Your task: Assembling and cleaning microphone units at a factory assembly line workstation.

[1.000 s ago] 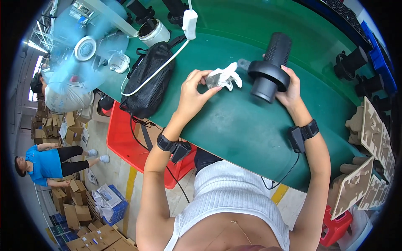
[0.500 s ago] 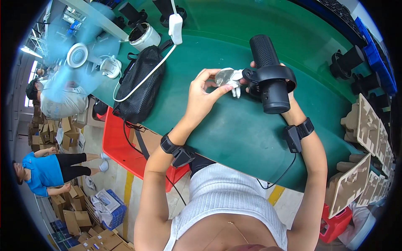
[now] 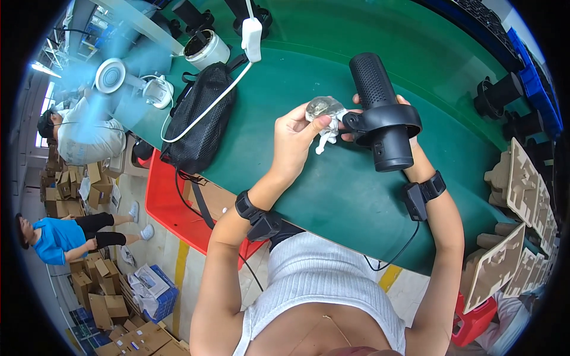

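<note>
A black microphone (image 3: pixel 373 80) with a perforated upper body and a ring-shaped mount (image 3: pixel 409 118) is raised over the green table (image 3: pixel 267 83), leaning slightly left at its top. My right hand (image 3: pixel 417 151) grips it from behind; the microphone hides most of the palm, and fingertips show at both sides. In my left hand (image 3: pixel 290 139) a crumpled grey-white cloth (image 3: pixel 324 107) is pinched between thumb and fingers. The cloth touches the knob at the left side of the mount, and a loose end dangles below. Both wrists wear black strapped devices.
A black mesh bag (image 3: pixel 205 113) lies left, crossed by a white cable with a switch (image 3: pixel 252 38). Behind stand a white tub (image 3: pixel 208 52) and a spinning fan (image 3: pixel 111 77). More black microphones (image 3: pixel 499 95) and moulded trays (image 3: pixel 499 267) are at right. Two people are at left.
My left hand has turned slightly and the cloth's loose end has swung left and down. The microphone has dipped a little. At left, the person in blue has shifted.
</note>
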A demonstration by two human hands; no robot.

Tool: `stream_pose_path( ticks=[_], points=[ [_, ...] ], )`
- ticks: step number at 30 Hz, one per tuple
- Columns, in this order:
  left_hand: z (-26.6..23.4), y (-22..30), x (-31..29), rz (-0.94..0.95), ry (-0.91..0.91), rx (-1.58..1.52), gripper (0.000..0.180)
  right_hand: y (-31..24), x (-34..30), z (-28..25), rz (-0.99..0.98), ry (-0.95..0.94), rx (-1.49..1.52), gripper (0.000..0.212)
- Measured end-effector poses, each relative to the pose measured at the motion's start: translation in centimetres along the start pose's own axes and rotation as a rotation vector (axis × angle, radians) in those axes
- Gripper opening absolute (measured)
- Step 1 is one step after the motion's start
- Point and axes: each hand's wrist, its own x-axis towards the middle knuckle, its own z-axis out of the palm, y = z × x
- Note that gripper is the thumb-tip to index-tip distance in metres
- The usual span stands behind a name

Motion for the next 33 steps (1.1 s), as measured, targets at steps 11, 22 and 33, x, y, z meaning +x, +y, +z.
stream_pose_path(
  ticks=[11,22,33],
  points=[
    [-0.3,-0.2,0.3,0.044,0.099,0.007,0.018,-0.9,-0.5,-2.4,-0.112,0.025,0.000,0.062],
    [-0.2,-0.8,0.7,0.067,0.041,0.009,0.025,-0.5,-0.1,-1.4,-0.066,0.073,0.083,0.064],
    [-0.4,-1.6,0.1,-0.074,-0.009,-0.294,0.030,-0.6,-0.8,-0.2,-0.005,-0.054,-0.061,0.068]
  ],
)
